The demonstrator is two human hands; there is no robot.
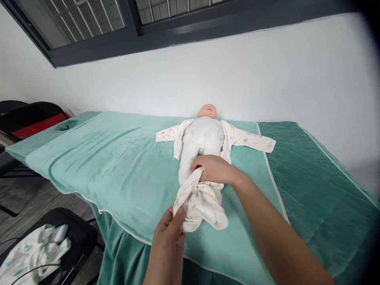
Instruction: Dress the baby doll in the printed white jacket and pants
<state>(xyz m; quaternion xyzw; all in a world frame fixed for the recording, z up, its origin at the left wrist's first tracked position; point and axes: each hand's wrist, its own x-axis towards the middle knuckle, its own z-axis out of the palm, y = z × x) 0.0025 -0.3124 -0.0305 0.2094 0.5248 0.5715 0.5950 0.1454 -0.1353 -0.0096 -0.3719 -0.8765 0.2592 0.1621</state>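
Note:
A baby doll (pixel 204 132) with a white cloth body lies on its back, its head toward the wall. Beneath it is spread a white printed baby jacket (pixel 253 141), front open and both sleeves stretched outward. White printed baby pants (pixel 206 204) are bunched around the doll's lower legs, hiding its feet. My left hand (pixel 170 227) pinches the near left side of the pants between thumb and fingers. At the upper edge of the pants, my right hand (pixel 215 169) bends over the doll's legs with curled fingers gripping the cloth; its fingertips are partly hidden.
A light green cover (pixel 124 158) drapes the long table, with a darker green section (pixel 314 190) at right. Behind stands a white wall (pixel 237 75) below a window. At lower left, patterned cloths (pixel 35 253) and a cable lie on a black chair (pixel 78 233).

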